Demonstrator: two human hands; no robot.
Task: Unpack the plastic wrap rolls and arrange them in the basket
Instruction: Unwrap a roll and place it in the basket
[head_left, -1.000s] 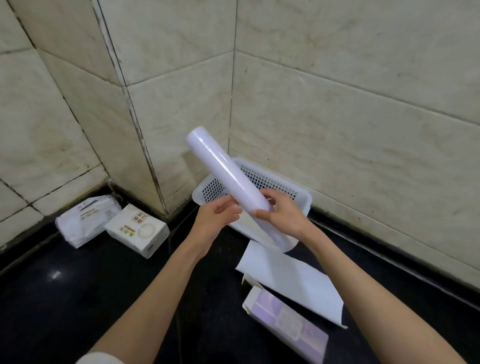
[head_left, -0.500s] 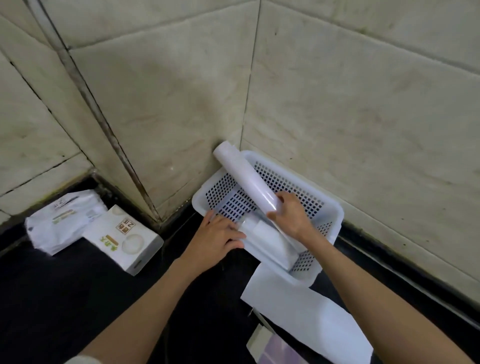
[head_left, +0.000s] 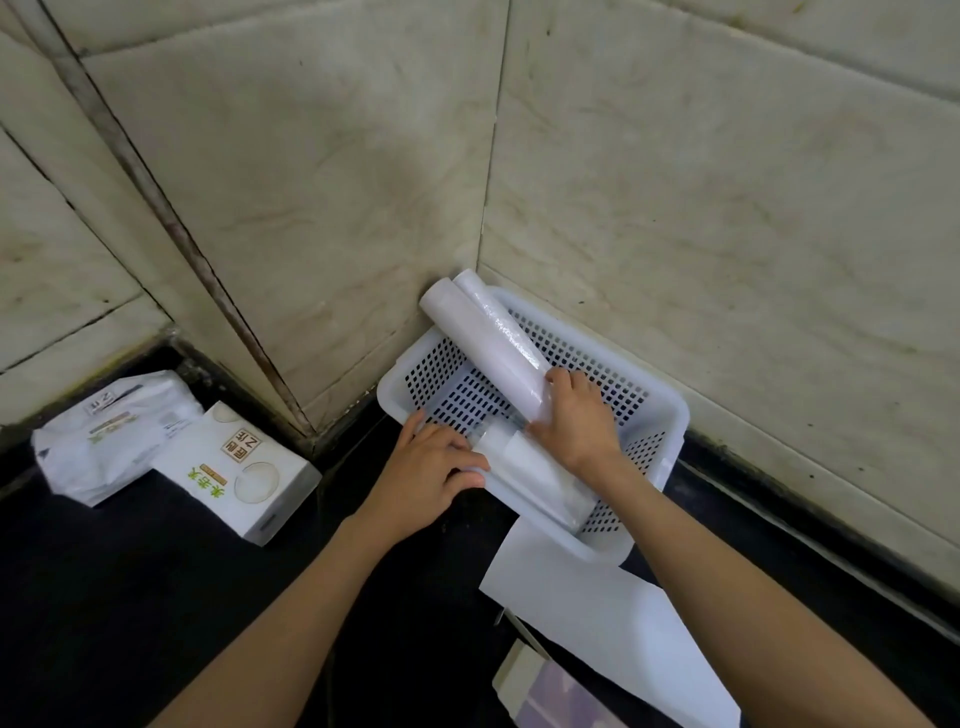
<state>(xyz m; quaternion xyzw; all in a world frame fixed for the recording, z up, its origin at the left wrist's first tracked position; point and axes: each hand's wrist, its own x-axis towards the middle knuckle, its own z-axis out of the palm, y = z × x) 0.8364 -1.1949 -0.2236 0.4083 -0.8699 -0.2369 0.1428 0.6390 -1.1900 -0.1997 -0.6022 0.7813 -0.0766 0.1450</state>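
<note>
Worktop (head_left: 130, 597): dark and glossy, set into a corner of pale tiled wall (head_left: 727, 208); everything listed is carried on it.

Basket (head_left: 670, 415): white, perforated, pushed into the wall corner, presumably so that it is braced while being loaded.

Sheet of white paper (head_left: 597, 623): laid flat in front of the basket, one corner tucked beneath its near rim (judged to be discarded packaging).

Plastic wrap roll (head_left: 483, 343): long, white, laid slantwise in the basket, its far end propped on the back corner of the rim, its near end down inside. A second roll (head_left: 474, 285) is seen close behind it, mostly hidden.

Carton (head_left: 244, 473) with green lettering and soft white packet (head_left: 111, 431): set aside at the left, touching each other, well apart from the basket.

Purple-tinted box (head_left: 550, 696): at the bottom edge, flap open.

Hands: the right hand (head_left: 576, 421) is curled over the near end of the front roll, apparently to seat it; the left hand (head_left: 431, 467) is laid, fingers loosely bent, over the basket's near rim and the clear wrapping there, apparently steadying. A firm grip by the left cannot be told.
</note>
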